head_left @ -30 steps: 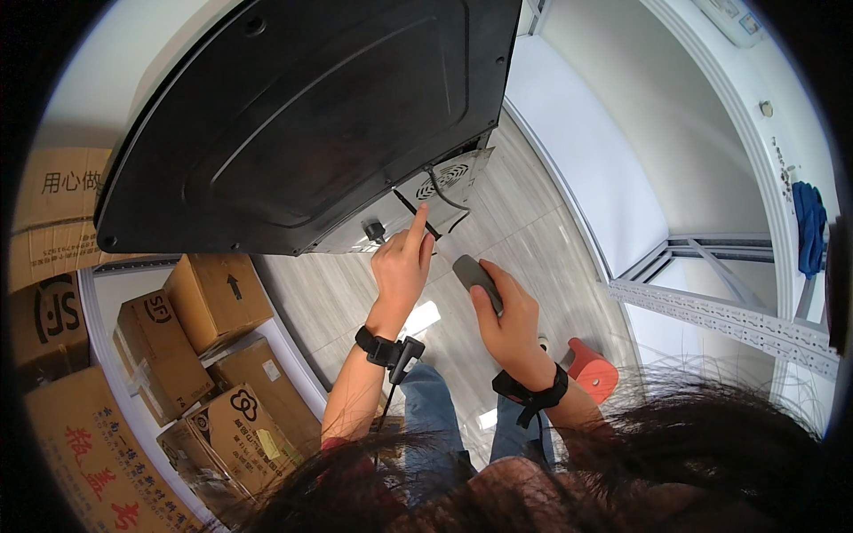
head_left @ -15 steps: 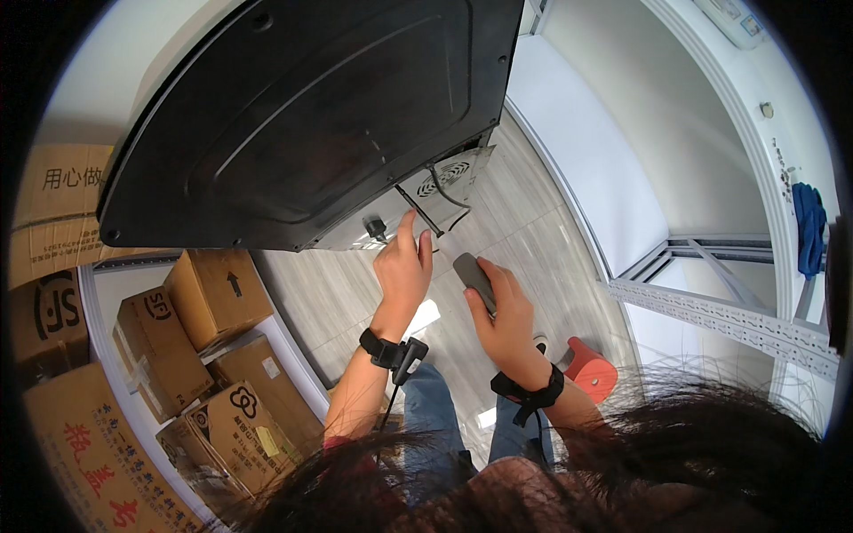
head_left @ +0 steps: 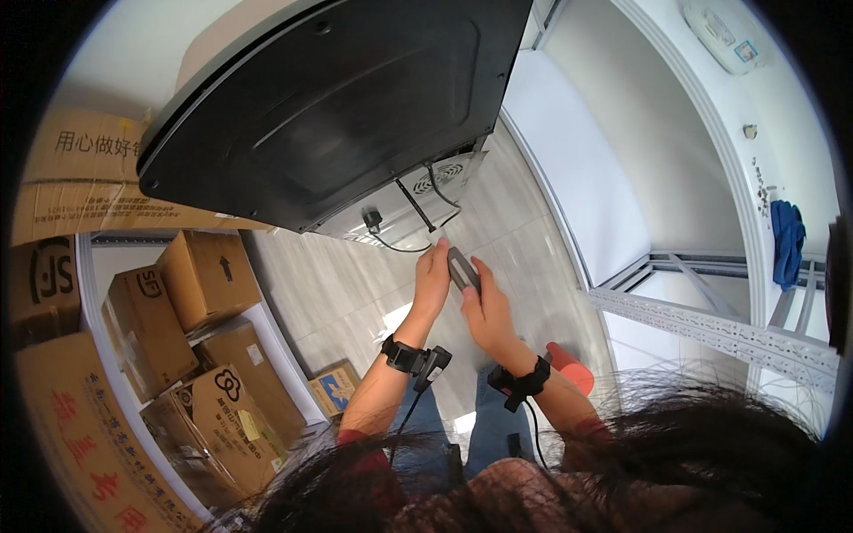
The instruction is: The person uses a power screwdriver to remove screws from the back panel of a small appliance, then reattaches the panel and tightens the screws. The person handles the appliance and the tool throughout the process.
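My right hand [head_left: 487, 315] grips a grey oblong object [head_left: 463, 269] with rounded ends and a paler strip on its side; its exact kind cannot be told. Close against its left side is my left hand [head_left: 432, 282], fingers drawn together, the tips by the object's far end. Whether those fingers pinch anything is hidden. A thin black cable [head_left: 397, 248] runs from a black plug [head_left: 372, 218] on the silver vented panel [head_left: 355, 222] to beside the left fingertips. A black strip [head_left: 414, 205] and a looped dark cord [head_left: 442, 192] hang from the panel's edge.
A large black panel [head_left: 338, 115] overhangs the far side. Cardboard boxes [head_left: 213, 275] fill a shelf at left, with a small box [head_left: 335, 388] on the floor. A red stool [head_left: 571, 369] stands near my right wrist. White metal shelving [head_left: 711, 311] and a blue cloth [head_left: 787, 244] are at right.
My left hand has moved right and nearer, from beside the plug to the grey object. The object in my right hand has shifted slightly left. The view has shifted a little.
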Demonstrator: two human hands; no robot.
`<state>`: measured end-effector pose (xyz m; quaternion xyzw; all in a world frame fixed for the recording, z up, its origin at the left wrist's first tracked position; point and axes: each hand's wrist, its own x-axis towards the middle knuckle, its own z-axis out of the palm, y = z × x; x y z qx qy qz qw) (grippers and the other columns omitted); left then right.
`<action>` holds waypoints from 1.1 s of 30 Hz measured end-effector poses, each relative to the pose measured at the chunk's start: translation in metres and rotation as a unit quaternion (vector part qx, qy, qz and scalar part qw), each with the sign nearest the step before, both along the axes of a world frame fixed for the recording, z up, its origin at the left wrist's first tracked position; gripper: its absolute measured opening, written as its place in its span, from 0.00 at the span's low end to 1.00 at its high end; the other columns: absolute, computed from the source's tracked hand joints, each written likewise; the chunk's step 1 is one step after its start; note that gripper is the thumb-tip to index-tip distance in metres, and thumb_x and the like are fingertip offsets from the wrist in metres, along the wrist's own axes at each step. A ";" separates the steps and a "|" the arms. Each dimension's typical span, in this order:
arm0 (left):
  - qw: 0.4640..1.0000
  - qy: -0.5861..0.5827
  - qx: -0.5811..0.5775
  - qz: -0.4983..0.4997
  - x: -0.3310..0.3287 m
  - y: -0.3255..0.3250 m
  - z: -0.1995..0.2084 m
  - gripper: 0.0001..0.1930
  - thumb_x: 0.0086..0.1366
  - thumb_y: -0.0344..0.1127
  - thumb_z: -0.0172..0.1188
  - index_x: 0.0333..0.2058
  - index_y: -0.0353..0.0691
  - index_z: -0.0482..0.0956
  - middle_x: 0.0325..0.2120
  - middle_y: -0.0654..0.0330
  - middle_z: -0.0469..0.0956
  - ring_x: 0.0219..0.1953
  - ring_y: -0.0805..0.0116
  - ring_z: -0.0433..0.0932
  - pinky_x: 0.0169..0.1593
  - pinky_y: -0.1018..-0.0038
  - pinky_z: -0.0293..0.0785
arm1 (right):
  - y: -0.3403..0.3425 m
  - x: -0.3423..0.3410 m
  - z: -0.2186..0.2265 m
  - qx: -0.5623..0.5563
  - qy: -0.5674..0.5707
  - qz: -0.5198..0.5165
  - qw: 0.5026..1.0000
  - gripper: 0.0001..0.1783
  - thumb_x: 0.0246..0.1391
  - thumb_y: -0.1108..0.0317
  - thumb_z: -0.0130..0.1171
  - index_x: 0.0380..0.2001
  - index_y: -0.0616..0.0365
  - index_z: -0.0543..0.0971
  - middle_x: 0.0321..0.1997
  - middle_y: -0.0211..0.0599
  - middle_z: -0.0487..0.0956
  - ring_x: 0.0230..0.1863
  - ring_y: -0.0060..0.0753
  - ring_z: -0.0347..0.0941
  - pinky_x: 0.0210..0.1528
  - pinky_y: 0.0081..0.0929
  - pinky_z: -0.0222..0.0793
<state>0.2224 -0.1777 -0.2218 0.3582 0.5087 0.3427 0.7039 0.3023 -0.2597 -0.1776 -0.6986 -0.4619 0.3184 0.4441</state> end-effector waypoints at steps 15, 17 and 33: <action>0.993 0.045 0.110 -0.010 -0.005 0.002 -0.009 0.24 0.68 0.48 0.48 0.20 0.34 0.71 0.16 0.69 0.65 0.23 0.79 0.60 0.28 0.78 0.59 | 0.007 0.005 0.012 -0.024 -0.052 -0.011 0.998 0.19 0.60 0.64 0.48 0.51 0.62 0.68 0.37 0.48 0.75 0.30 0.47 0.75 0.31 0.36 0.68; 0.996 0.026 0.091 0.001 -0.005 0.002 -0.005 0.24 0.68 0.48 0.49 0.20 0.33 0.71 0.15 0.68 0.66 0.23 0.79 0.61 0.28 0.78 0.60 | 0.012 0.012 0.013 -0.119 0.025 -0.003 0.993 0.20 0.62 0.62 0.45 0.51 0.63 0.68 0.30 0.47 0.77 0.28 0.41 0.75 0.31 0.31 0.68; 0.986 0.084 0.144 0.031 -0.014 0.006 -0.003 0.20 0.63 0.46 0.57 0.21 0.33 0.75 0.13 0.66 0.69 0.18 0.79 0.62 0.22 0.77 0.58 | 0.025 -0.013 0.010 -0.067 -0.169 0.011 0.983 0.19 0.60 0.61 0.48 0.52 0.58 0.67 0.40 0.53 0.76 0.35 0.58 0.74 0.33 0.45 0.68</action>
